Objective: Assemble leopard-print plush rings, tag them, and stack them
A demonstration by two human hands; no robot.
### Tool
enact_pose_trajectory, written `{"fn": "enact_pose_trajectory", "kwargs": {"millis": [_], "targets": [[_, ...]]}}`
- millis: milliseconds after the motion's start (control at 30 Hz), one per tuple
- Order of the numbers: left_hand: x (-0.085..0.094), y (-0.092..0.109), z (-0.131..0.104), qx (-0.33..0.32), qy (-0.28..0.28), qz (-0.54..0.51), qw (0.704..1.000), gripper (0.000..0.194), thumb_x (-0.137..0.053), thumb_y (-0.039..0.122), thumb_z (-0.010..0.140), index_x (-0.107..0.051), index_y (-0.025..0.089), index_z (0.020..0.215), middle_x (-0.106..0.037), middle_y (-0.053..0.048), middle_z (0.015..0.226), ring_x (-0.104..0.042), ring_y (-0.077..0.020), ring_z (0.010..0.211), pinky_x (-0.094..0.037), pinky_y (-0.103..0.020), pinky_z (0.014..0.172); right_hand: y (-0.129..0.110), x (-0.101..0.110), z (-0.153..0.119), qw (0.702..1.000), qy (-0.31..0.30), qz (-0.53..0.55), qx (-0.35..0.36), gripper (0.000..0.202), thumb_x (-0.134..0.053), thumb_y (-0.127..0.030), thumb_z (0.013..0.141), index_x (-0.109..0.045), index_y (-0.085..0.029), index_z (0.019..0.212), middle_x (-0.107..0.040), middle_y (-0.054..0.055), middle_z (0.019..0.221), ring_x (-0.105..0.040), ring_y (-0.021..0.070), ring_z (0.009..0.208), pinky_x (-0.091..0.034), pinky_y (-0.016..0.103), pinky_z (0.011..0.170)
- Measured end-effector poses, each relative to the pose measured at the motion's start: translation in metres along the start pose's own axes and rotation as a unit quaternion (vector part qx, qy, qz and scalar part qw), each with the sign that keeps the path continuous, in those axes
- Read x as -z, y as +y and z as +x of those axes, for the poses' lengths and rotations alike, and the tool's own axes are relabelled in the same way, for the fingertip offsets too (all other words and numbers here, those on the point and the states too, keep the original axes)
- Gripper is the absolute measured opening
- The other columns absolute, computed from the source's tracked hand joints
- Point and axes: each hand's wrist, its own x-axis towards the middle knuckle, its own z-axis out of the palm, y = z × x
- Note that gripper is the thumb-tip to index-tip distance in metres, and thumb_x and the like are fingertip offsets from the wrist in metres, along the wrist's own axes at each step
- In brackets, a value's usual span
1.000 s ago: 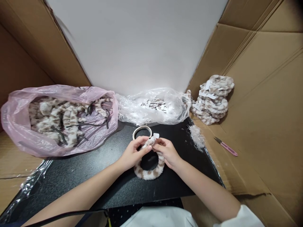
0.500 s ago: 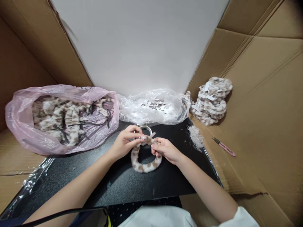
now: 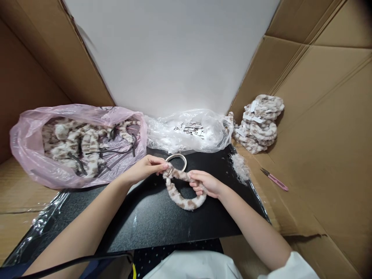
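A fluffy cream ring with brown spots is held just above or on the black tabletop; I cannot tell if it touches. My left hand pinches its upper left end, where a small gap or joint shows. My right hand has its fingers wrapped round the right side. Behind the ring lies a roll of tape, partly covered by it and by my left fingertips.
A pink plastic bag at left holds spotted plush pieces with dark cords. A clear bag with printed labels lies at the back. Finished-looking plush rings are piled at right, near fluff and pink thread snips.
My left hand has shifted left, to the ring's upper left end. The ring has moved slightly right, and more of the tape roll shows. A pale strip by the ring's top is out of sight.
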Motion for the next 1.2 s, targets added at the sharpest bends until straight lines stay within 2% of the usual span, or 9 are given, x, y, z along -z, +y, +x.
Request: {"fn": "enact_pose_trajectory", "kwargs": {"millis": [33, 100, 200, 367, 467, 600, 767, 967, 1200], "targets": [[0.000, 0.001, -0.001, -0.002, 0.006, 0.003, 1.000, 0.026, -0.071, 0.041, 0.075, -0.077, 0.017, 0.068, -0.063, -0.003, 0.059, -0.049, -0.0126, 0.054, -0.039, -0.022, 0.053, 0.000, -0.002, 0.000, 0.994, 0.066, -0.048, 0.072, 0.024, -0.066, -0.039, 0.076, -0.059, -0.018, 0.085, -0.049, -0.006, 0.062, -0.039, 0.0067, 0.047, -0.034, 0.020, 0.045], [-0.004, 0.002, -0.001, -0.025, 0.045, 0.017, 0.999, 0.026, -0.071, 0.041, 0.076, -0.076, 0.017, 0.069, -0.065, -0.004, 0.062, -0.052, -0.0136, 0.057, -0.040, -0.023, 0.056, 0.001, -0.007, 0.000, 0.937, 0.189, -0.161, 0.246, 0.017, -0.068, -0.031, 0.075, -0.063, -0.020, 0.086, -0.059, 0.002, 0.084, -0.055, 0.0137, 0.072, -0.046, 0.026, 0.064], [-0.020, 0.001, -0.002, -0.071, 0.100, 0.068, 0.990, 0.021, -0.072, 0.037, 0.075, -0.076, 0.017, 0.072, -0.069, -0.005, 0.069, -0.056, -0.0149, 0.062, -0.041, -0.024, 0.059, 0.002, -0.016, 0.001, 0.852, 0.216, -0.287, 0.380, 0.017, -0.069, -0.025, 0.076, -0.067, -0.022, 0.093, -0.060, 0.004, 0.092, -0.056, 0.0193, 0.091, -0.045, 0.032, 0.081], [-0.053, -0.007, -0.003, -0.082, 0.102, 0.090, 0.987, 0.023, -0.073, 0.037, 0.075, -0.070, 0.015, 0.067, -0.067, -0.003, 0.066, -0.057, -0.0143, 0.063, -0.043, -0.024, 0.061, 0.007, -0.025, 0.006, 0.860, 0.164, -0.325, 0.359, 0.007, -0.072, -0.024, 0.076, -0.069, -0.020, 0.079, -0.058, 0.000, 0.071, -0.053, 0.0151, 0.068, -0.042, 0.026, 0.062], [-0.061, -0.011, -0.003, -0.082, 0.099, 0.060, 0.990, 0.026, -0.068, 0.038, 0.079, -0.068, 0.015, 0.092, -0.066, -0.003, 0.075, -0.060, -0.0149, 0.070, -0.047, -0.025, 0.066, 0.009, -0.023, 0.008, 0.855, 0.186, -0.314, 0.369, 0.006, -0.067, -0.019, 0.079, -0.069, -0.019, 0.073, -0.058, 0.000, 0.066, -0.051, 0.0125, 0.060, -0.039, 0.024, 0.057], [-0.061, -0.011, -0.003, -0.120, 0.081, 0.114, 0.983, 0.041, -0.071, 0.035, 0.077, -0.060, 0.017, 0.112, -0.066, -0.007, 0.103, -0.062, -0.0191, 0.092, -0.050, -0.030, 0.081, 0.009, -0.019, 0.006, 0.843, 0.220, -0.293, 0.393, 0.006, -0.066, -0.015, 0.078, -0.070, -0.018, 0.075, -0.060, 0.001, 0.068, -0.054, 0.0127, 0.061, -0.040, 0.024, 0.056], [-0.063, -0.009, -0.003, -0.122, 0.027, 0.178, 0.976, 0.022, -0.060, 0.032, 0.086, -0.065, 0.017, 0.102, -0.070, -0.003, 0.093, -0.064, -0.0157, 0.082, -0.049, -0.025, 0.075, 0.010, -0.021, 0.003, 0.830, 0.211, -0.296, 0.424, 0.006, -0.065, -0.016, 0.079, -0.069, -0.019, 0.077, -0.064, 0.002, 0.073, -0.059, 0.0147, 0.067, -0.044, 0.025, 0.061], [-0.067, -0.011, -0.003, -0.142, 0.051, 0.215, 0.965, 0.014, -0.060, 0.024, 0.084, -0.067, 0.016, 0.092, -0.071, -0.002, 0.084, -0.063, -0.0136, 0.075, -0.047, -0.023, 0.070, 0.008, -0.022, -0.002, 0.801, 0.180, -0.315, 0.475, 0.007, -0.061, -0.016, 0.082, -0.067, -0.020, 0.083, -0.065, 0.002, 0.076, -0.060, 0.0154, 0.072, -0.047, 0.027, 0.066], [-0.062, -0.009, -0.004, -0.126, 0.025, 0.149, 0.980, 0.023, -0.060, 0.032, 0.086, -0.071, 0.016, 0.099, -0.072, -0.005, 0.091, -0.064, -0.0157, 0.079, -0.049, -0.024, 0.071, 0.005, -0.021, -0.003, 0.817, 0.204, -0.305, 0.445, 0.004, -0.060, -0.018, 0.082, -0.063, -0.020, 0.082, -0.062, 0.001, 0.074, -0.058, 0.0146, 0.069, -0.047, 0.027, 0.067]]}}
